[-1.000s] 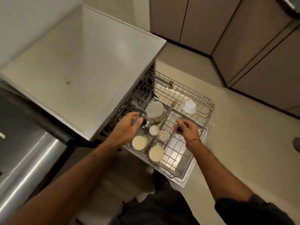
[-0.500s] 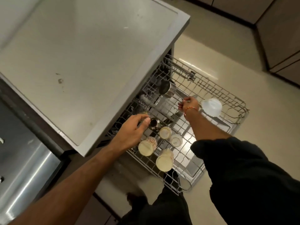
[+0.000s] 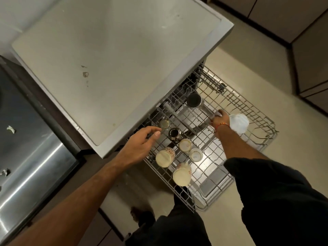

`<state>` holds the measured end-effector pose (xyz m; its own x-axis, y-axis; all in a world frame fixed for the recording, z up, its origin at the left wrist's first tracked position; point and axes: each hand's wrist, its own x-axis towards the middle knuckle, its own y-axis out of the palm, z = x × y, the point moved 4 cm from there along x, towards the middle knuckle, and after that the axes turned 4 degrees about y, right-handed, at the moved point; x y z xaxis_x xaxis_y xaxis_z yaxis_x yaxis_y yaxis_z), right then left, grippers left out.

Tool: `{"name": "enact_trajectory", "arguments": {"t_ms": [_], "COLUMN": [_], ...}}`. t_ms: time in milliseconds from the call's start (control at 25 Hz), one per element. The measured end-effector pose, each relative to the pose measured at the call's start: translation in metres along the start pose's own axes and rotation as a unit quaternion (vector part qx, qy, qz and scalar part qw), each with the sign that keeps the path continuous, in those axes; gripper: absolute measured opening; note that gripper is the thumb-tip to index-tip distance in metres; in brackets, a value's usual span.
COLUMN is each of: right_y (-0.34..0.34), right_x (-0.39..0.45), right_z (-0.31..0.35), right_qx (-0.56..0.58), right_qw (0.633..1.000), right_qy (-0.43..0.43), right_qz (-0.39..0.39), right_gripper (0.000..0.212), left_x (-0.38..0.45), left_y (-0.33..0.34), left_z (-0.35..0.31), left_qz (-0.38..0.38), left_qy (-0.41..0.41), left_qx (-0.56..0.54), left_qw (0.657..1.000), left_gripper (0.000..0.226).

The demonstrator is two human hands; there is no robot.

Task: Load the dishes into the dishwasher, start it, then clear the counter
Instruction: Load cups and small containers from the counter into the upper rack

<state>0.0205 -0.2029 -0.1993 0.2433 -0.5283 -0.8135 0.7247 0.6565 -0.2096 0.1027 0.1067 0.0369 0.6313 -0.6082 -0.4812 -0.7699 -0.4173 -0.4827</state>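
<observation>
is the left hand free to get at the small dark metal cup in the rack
Probably yes. The left hand is empty, fingers relaxed, just beside the small dark metal cup, which stands in the rack with nothing over it.

The wire rack (image 3: 236, 103) is looking like bare shiny metal, steel pot (image 3: 194, 100) gleaming dully, upturned mugs (image 3: 164, 157) showing glossy ceramic, tabletop (image 3: 106, 59) looking matt and scuffed, brushed steel panel (image 3: 26, 166) glinting at its left edge.
</observation>
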Motion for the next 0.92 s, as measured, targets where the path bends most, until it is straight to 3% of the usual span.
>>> {"name": "enact_trajectory", "arguments": {"t_ms": [80,200,440,680,920], "right_y": [0.007,0.037,0.155,0.312,0.436], "right_x": [-0.041,-0.136,-0.327,-0.473,-0.606], "right_z": [0.006,0.015,0.013,-0.074,-0.2], "right_qx": [0.039,0.101,0.082,-0.116,-0.294], "right_qw": [0.998,0.981,0.889,0.816,0.727], "right_qy": [-0.04,-0.129,-0.297,-0.314,-0.293], "right_qz": [0.003,0.101,0.338,0.471,0.546], "right_gripper": [0.043,0.024,0.021,0.017,0.018], "left_x": [-0.017,-0.05,-0.142,-0.28,-0.46], "left_y": [-0.007,-0.023,-0.084,-0.142,-0.167], "left_z": [0.005,0.019,0.084,0.199,0.323], "left_qz": [-0.017,-0.065,-0.247,-0.417,-0.58], "left_qy": [0.012,0.013,0.027,-0.006,-0.084], "left_qx": [-0.02,-0.076,-0.14,-0.186,-0.228], "left_qw": [1.0,0.995,0.958,0.89,0.777], "left_gripper": [0.032,0.029,0.023,0.02,0.018]}}
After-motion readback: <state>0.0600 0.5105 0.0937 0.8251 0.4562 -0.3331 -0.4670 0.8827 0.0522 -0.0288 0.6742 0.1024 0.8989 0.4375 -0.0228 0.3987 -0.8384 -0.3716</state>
